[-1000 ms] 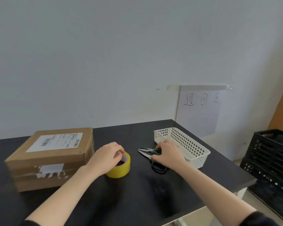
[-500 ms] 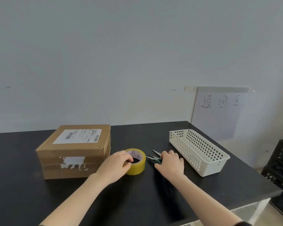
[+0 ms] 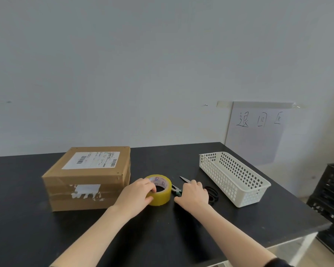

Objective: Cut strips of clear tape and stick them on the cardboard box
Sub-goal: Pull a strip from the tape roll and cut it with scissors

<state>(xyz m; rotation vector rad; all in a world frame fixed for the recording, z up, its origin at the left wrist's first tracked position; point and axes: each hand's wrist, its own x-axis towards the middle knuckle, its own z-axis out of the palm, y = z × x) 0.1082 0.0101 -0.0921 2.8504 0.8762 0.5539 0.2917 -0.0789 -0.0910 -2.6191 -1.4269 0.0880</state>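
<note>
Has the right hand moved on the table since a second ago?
Yes. The right hand has slid left, away from the white basket and nearer the tape roll.

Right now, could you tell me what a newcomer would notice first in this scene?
The hands at the middle of the black table draw the eye: the left hand grips a yellow tape roll, the right hand lies over the scissors beside it. Left of them sits the labelled cardboard box; to the right, a white basket.
</note>
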